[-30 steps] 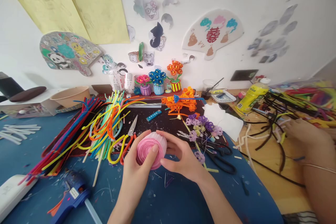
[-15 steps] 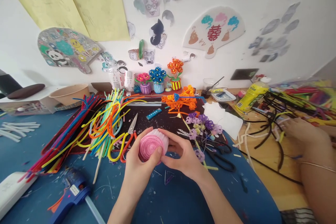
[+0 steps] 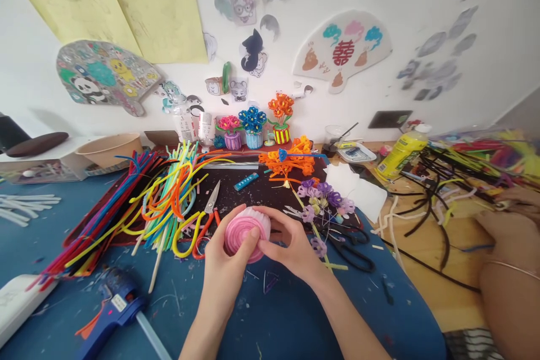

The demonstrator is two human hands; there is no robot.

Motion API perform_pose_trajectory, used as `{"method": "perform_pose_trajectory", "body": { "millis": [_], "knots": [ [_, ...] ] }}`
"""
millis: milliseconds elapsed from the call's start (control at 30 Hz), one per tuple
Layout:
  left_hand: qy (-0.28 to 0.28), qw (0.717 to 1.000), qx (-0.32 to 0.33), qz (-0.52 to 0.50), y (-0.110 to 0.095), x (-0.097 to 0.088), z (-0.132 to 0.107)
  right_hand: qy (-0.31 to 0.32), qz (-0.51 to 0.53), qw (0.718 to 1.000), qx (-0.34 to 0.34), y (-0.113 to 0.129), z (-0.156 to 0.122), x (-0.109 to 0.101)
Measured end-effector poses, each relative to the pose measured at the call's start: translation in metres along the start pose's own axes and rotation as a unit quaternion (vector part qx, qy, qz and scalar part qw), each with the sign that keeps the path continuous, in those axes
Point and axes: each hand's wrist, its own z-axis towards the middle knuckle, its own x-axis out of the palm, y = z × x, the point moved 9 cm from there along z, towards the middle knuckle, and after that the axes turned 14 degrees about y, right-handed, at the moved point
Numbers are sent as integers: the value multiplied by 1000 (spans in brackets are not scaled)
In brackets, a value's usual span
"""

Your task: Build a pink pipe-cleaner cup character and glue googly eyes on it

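Note:
My left hand (image 3: 223,267) and my right hand (image 3: 287,244) both hold a round pink coil of pipe cleaner (image 3: 245,232) just above the blue table (image 3: 270,315). The left thumb presses on its front face. The right hand's fingers wrap around its right side and top. Red-handled scissors (image 3: 207,215) lie just left of the coil. A bunch of purple pipe-cleaner flowers (image 3: 323,199) lies to its right.
A heap of coloured pipe cleaners (image 3: 152,199) covers the left. A blue glue gun (image 3: 113,312) lies at the near left. Black scissors (image 3: 352,247) lie at the right. Another person's arm (image 3: 510,270) rests at the far right among black pipe cleaners (image 3: 430,219). Small flower pots (image 3: 253,129) stand by the wall.
My hands have turned the pink coil slightly, the left thumb sliding on its face. The other person's hand at the right has drawn back toward the right edge.

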Motion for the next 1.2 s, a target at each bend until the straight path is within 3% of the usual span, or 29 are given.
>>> {"method": "perform_pose_trajectory", "body": {
  "millis": [300,500,1067,1200],
  "knots": [
    [-16,1000,3,-2,1,2,-4,-14,4,1000,1,-4,0,-2],
    [-26,1000,-6,-5,2,-1,-2,15,27,1000,-7,-7,4,1],
    [14,994,69,81,-10,16,8,-61,82,995,4,-9,-1,-11],
    [15,992,82,95,-13,17,8,-51,95,994,14,-9,0,-8]
  ]
}}
